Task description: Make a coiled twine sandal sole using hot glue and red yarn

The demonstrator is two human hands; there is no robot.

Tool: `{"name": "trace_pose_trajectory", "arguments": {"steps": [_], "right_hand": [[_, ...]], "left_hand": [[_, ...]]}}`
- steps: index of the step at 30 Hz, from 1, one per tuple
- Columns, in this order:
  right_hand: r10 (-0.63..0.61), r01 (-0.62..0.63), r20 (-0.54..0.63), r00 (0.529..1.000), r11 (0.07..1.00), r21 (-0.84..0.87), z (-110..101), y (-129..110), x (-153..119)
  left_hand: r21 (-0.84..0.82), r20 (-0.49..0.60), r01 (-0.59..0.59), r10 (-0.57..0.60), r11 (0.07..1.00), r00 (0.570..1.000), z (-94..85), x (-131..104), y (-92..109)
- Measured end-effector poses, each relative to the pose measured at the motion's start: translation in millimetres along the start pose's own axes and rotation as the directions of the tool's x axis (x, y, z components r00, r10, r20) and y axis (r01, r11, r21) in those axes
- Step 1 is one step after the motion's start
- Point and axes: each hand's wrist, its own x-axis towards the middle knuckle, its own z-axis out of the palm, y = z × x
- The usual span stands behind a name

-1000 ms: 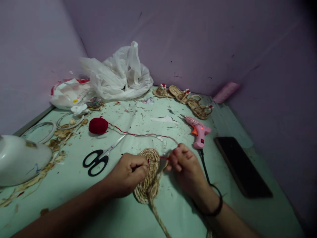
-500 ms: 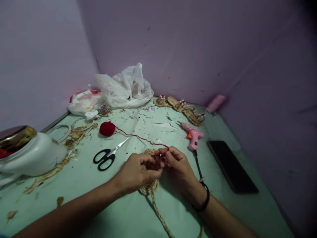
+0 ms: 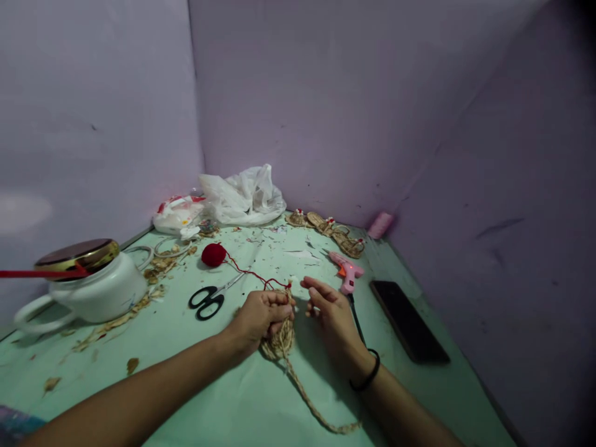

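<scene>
My left hand (image 3: pixel 265 316) is closed around the upper part of a coiled piece of braided natural-fibre cord (image 3: pixel 280 343), whose loose tail runs down and right over the table. Red yarn (image 3: pixel 251 273) stretches from a red yarn ball (image 3: pixel 213 255) to the top of the coil, just above my left fingertips. My right hand (image 3: pixel 330 313) is off to the right of the coil, fingers apart, with nothing visible in it. Black-handled scissors (image 3: pixel 207 302) lie left of my left hand, the blades partly under the yarn.
A pink glue gun (image 3: pixel 347 270) and a dark phone (image 3: pixel 410 321) lie to the right. Small woven sandals (image 3: pixel 347 241) and a white plastic bag (image 3: pixel 244 198) stand at the back. A white pot (image 3: pixel 105 292) with scraps beside it is at left.
My right hand has let go of the red yarn and drawn away to the right. My left hand has closed on the cord coil, now more upright. The camera view has shifted.
</scene>
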Motion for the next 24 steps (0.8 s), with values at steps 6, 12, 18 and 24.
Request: {"name": "trace_pose_trajectory", "arguments": {"steps": [6,12,18,24], "right_hand": [[0.068,-0.061,0.115,0.991,0.996,-0.063,7.1,4.6,-6.1],[0.087,-0.087,0.129,0.988,0.996,-0.006,3.7,1.5,-3.8],[0.120,-0.128,0.143,0.982,0.991,0.046,2.3,0.7,-2.9],[0.124,-0.139,0.129,0.984,0.983,0.116,2.7,-1.1,-1.9]], "left_hand": [[0.174,0.009,-0.017,0.015,0.985,1.000,1.0,-1.9,2.1],[0.469,-0.090,-0.061,0.116,0.881,0.989,-8.6,-6.2,18.8],[0.782,-0.265,0.025,0.297,0.623,0.917,-49.1,-3.4,59.6],[0.971,-0.214,0.192,0.159,0.141,0.964,-94.8,-13.4,76.1]]}}
